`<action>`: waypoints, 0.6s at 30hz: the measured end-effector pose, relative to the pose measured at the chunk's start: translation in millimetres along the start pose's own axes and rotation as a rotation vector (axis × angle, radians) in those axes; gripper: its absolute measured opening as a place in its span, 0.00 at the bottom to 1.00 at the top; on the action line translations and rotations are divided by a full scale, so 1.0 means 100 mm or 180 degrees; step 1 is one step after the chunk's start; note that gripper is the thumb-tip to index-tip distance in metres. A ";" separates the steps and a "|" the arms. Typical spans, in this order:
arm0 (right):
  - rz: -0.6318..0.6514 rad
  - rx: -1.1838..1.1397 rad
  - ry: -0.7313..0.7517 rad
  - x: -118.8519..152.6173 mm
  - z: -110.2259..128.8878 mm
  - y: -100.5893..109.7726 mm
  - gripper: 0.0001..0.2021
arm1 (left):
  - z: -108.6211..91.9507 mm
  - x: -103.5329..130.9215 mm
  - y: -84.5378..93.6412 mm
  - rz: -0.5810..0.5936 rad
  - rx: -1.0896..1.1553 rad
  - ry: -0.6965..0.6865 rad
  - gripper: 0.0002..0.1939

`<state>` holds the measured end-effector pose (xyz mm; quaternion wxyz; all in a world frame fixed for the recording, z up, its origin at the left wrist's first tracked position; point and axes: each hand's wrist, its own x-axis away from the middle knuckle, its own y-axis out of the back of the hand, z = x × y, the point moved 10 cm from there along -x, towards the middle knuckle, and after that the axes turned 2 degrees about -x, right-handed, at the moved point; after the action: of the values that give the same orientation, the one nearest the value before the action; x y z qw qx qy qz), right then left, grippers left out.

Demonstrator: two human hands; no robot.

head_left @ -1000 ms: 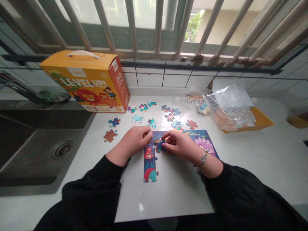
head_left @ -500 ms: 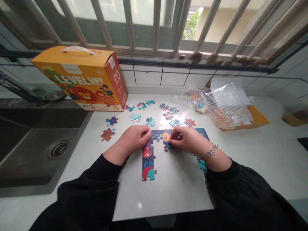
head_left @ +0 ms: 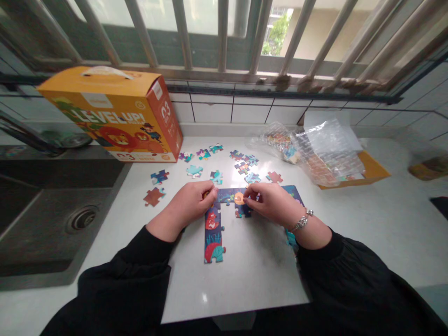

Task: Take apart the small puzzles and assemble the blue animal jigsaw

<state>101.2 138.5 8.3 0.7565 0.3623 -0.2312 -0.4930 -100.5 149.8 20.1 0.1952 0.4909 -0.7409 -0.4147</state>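
Note:
On the white counter lies a partly joined puzzle frame [head_left: 213, 233] with a left side, a top row and a right side. My left hand [head_left: 192, 203] is closed at its top left corner; what its fingers hold, if anything, is hidden. My right hand [head_left: 271, 203] pinches at the top row, its fingertips on a dark blue piece with an orange round [head_left: 241, 207], which hangs below the row and touches it. The right hand and wrist cover part of the top row and right side. Loose pieces [head_left: 194, 171] are scattered behind the frame.
An orange puzzle box [head_left: 115, 121] stands at the back left, beside a dark sink [head_left: 38, 219]. Two brown and blue pieces [head_left: 154, 197] lie near the sink. Clear plastic bags [head_left: 283, 142] and an open orange box lid [head_left: 376, 171] are at the back right, below a barred window.
The orange and blue piece now sits straighter against the top row, with my right fingertips still on it. My left hand stays at the corner. The whole view has shifted slightly.

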 end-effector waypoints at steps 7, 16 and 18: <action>0.0346 0.0135 0.0693 0.03 0.22 -0.11 0.10 | 0.02 0.01 -0.02 0.0039 -0.0024 0.0010 0.17; 0.0492 0.0315 0.0766 0.05 0.21 -0.16 0.14 | 0.00 0.01 -0.01 0.0013 -0.0019 -0.0004 0.18; 0.0506 0.0326 0.0781 0.05 0.21 -0.16 0.15 | 0.01 0.01 -0.01 -0.0005 0.0000 -0.0012 0.17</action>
<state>79.2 123.5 8.8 0.7962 0.4385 -0.1897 -0.3711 -100.8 149.1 18.4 0.1936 0.4907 -0.7409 -0.4158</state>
